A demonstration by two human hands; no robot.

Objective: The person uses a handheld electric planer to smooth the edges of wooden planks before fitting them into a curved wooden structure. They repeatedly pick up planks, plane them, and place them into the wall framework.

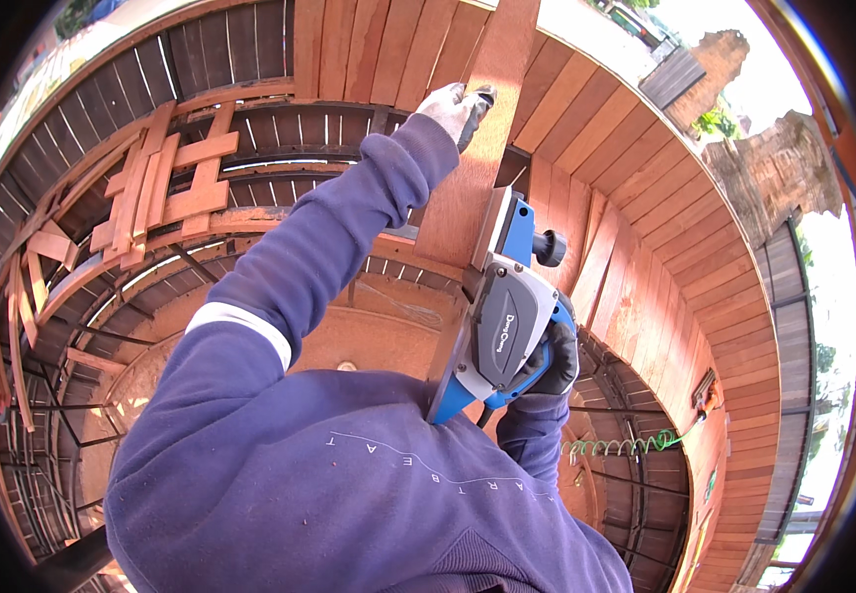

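A blue, grey and black electric hand planer (507, 321) is tilted in front of my torso, its nose at the near part of a long reddish-brown plank (482, 163). My right hand (561, 356), in a dark glove, is wrapped around the planer's blue rear handle. My left hand (460, 111), in a white and black glove, reaches out to the plank's left edge, its fingers curled over the wood. The plank slants away from me across the fitted boards. The planer's sole and its exact contact with the wood are partly hidden.
Curved rows of wooden boards (645, 158) sweep around the far and right sides. Loose wood pieces (166, 188) lie over the open frame at left. A coiled green air hose (626, 447) leads to an orange tool (710, 400) at right. Below is a brown floor (369, 336).
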